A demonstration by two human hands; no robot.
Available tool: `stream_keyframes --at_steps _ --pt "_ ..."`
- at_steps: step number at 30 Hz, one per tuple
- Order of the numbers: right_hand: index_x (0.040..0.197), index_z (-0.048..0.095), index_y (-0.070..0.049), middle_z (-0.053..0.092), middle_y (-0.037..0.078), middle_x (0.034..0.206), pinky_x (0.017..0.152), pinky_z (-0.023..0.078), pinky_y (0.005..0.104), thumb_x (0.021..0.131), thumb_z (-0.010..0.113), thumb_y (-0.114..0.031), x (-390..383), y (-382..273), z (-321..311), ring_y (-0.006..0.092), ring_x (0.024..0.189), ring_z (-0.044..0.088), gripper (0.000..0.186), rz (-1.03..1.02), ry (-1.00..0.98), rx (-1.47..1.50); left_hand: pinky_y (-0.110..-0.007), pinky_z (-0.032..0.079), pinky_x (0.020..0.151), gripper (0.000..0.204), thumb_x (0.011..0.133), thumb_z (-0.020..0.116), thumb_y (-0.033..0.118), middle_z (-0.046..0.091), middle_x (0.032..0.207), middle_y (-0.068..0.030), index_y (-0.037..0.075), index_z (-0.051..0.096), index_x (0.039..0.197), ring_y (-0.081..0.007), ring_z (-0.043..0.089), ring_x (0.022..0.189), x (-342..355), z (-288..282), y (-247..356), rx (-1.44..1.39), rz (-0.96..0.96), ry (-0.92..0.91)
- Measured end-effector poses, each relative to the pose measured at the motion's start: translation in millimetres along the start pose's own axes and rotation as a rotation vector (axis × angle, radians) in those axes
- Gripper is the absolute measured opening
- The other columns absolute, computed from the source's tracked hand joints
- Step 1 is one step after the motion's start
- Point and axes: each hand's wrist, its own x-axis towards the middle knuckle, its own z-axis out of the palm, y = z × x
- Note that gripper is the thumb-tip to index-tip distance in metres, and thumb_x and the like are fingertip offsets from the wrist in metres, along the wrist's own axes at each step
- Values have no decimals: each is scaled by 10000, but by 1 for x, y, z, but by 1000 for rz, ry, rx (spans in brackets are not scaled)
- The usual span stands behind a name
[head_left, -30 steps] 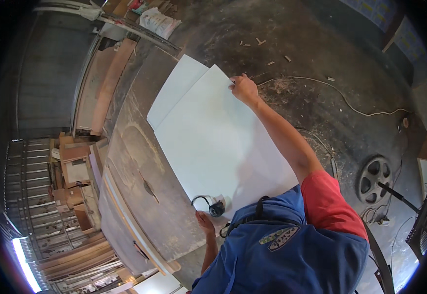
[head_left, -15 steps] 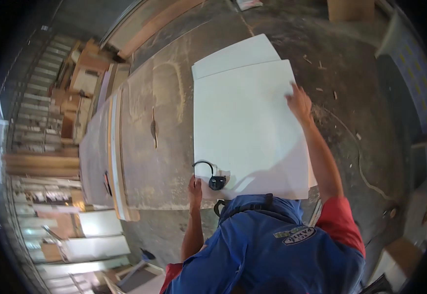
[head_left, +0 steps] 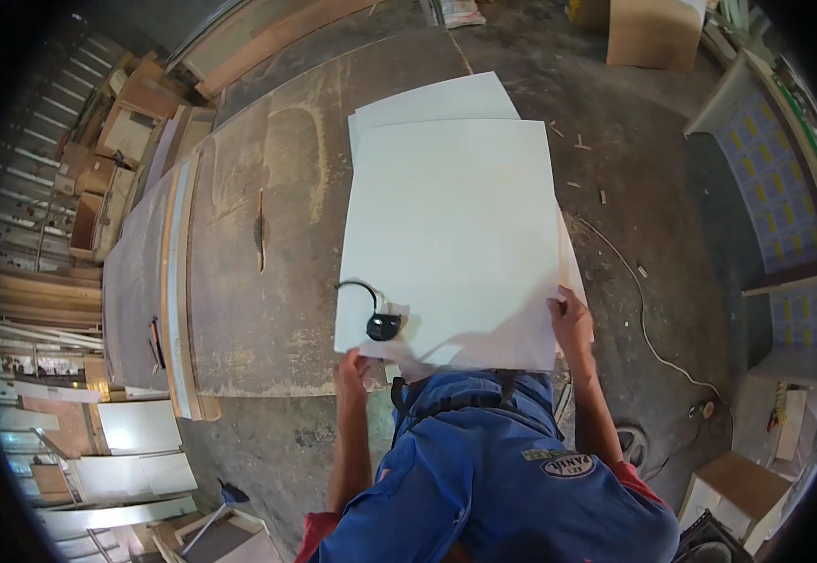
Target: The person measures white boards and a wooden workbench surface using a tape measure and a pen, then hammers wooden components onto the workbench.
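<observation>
A large white panel (head_left: 446,225) lies in front of me, turned slightly askew on another white panel (head_left: 455,98) that shows past its far edge. My left hand (head_left: 352,369) has its fingers closed at the near left corner of the top panel. At its right edge, toward the near end, my right hand (head_left: 571,324) grips the same panel between thumb and fingers. On the panel near my left hand rests a small round black device (head_left: 383,327) with a thin curved black band.
The brown worktable (head_left: 277,319), scuffed and with a slot, extends left under the panels. A long light strip (head_left: 179,281) crosses it, with a dark tool (head_left: 156,342) beyond. A cable (head_left: 648,328) and scraps lie on the floor to the right. Cabinets (head_left: 774,188) stand far right.
My right hand has come nearer along the right edge. The top panel has turned askew over the lower one, and the black device has shifted with it. My left hand stays at the near left corner.
</observation>
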Motion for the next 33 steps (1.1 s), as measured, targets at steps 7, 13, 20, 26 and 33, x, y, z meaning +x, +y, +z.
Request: stream_keyframes --at_steps 7,13,20,26,33 --pt "1033 667 -27 683 184 854 685 521 443 829 688 -257 -24 -64 33 366 767 665 308 -48 -282 22 -350 419 943 401 876 625 250 573 1234 -133 15 583 1197 -242 536 1126 92 39 107 232 115 96" --pt "963 693 -34 655 142 810 634 499 367 812 725 -144 53 -59 34 277 687 637 189 -325 -36 120 -361 331 1058 755 814 681 169 453 1388 -181 -7 318 1452 -275 419 1281 57 62 13 510 631 2" --pt "1104 628 -92 611 195 1030 768 525 458 801 723 -328 226 -57 49 374 941 639 395 -164 22 3 -356 302 1096 779 861 630 124 330 1499 -239 -66 205 1486 -271 314 1391 -31 57 -11 440 291 -281" --pt "1309 487 -130 599 232 1174 870 520 455 766 748 -355 337 -59 79 415 1042 621 643 130 247 5 -408 179 1170 821 888 631 136 94 1582 -240 -44 122 1507 -322 87 1476 -61 60 13 63 217 -387" --pt "1028 656 -53 655 117 771 729 500 377 744 792 -255 400 37 82 253 844 648 374 -127 54 375 -405 113 1180 747 939 567 165 94 1590 -216 -24 132 1516 -314 76 1477 -61 93 31 142 240 -391"
